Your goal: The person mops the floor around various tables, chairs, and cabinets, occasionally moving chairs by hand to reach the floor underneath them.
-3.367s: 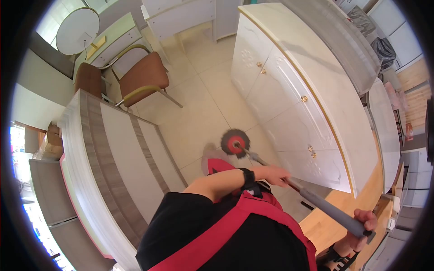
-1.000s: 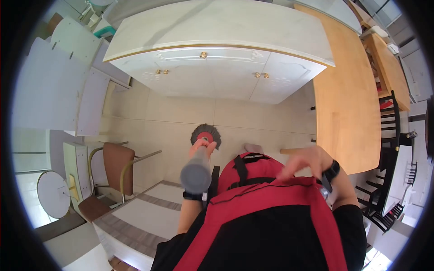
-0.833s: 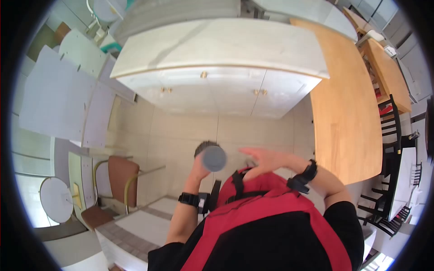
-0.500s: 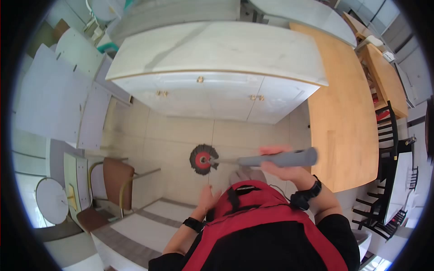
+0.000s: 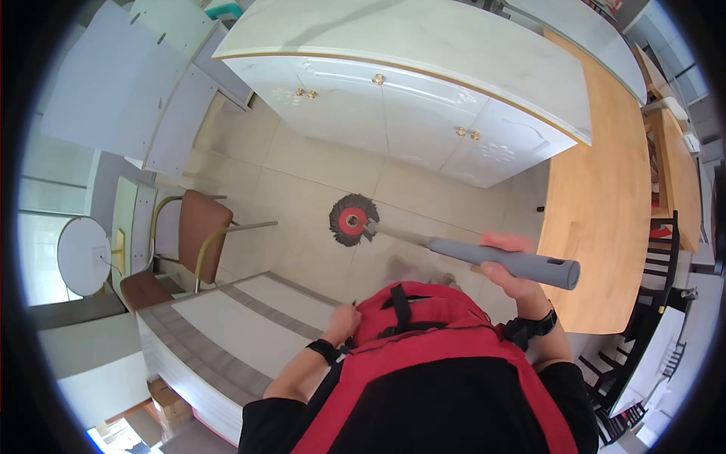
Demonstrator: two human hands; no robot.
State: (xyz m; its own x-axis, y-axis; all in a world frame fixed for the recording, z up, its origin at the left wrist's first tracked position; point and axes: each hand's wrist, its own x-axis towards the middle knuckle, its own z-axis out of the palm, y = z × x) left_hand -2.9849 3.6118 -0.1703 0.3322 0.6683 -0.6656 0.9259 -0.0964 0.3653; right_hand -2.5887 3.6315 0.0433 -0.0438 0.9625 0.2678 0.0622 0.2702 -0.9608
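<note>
My right hand [image 5: 511, 265] is wrapped round the thick grey handle [image 5: 529, 267] of a mop, low on the right. The mop's thin pole slants to a round head [image 5: 354, 220] with a red centre and dark fringe, lying on the tiled floor [image 5: 310, 174]. My left hand [image 5: 344, 321] is beside the red bag [image 5: 412, 310] at my front, its fingers curled near the bag's left edge; whether they hold anything is too small to tell.
A white cabinet [image 5: 423, 113] with gold knobs stands ahead. To the right is a wooden table [image 5: 594, 204]. A brown chair [image 5: 204, 227] and round mirror [image 5: 83, 256] are at left, a striped grey-and-white surface [image 5: 234, 321] at lower left.
The mop handle has swung lower and further right with my right hand. The view has turned, with the cabinet now higher. My left hand has drawn closer to the bag and its fingers have curled.
</note>
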